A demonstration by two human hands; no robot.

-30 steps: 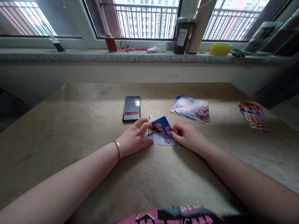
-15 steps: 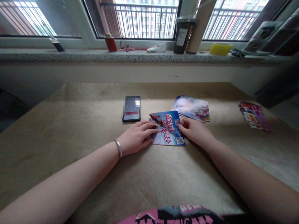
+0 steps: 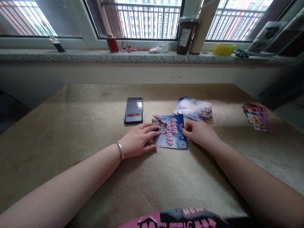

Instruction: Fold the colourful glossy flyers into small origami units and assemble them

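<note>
A blue printed flyer (image 3: 169,131) with red and white lettering and a QR code lies on the table between my hands. My left hand (image 3: 142,137), a silver bracelet at its wrist, rests flat with fingers stretched over the flyer's left edge. At the right edge, my right hand (image 3: 198,133) pinches the flyer between thumb and curled fingers. Just behind it is a small stack of similar flyers (image 3: 196,109), slightly fanned. A phone (image 3: 133,110), its screen partly blurred out, lies beyond my left hand.
Colourful leaflets (image 3: 256,117) lie fanned at the table's right side. Along the stone windowsill (image 3: 90,57) stand a red lighter-like object (image 3: 112,43), a dark lidded container (image 3: 186,36), a cardboard tube (image 3: 201,28) and a yellow tape roll (image 3: 224,49).
The flyer has shifted slightly and now lies a little flatter and straighter between my hands. My right hand has moved very slightly, still pinching its edge; my left hand stays nearly in place.
</note>
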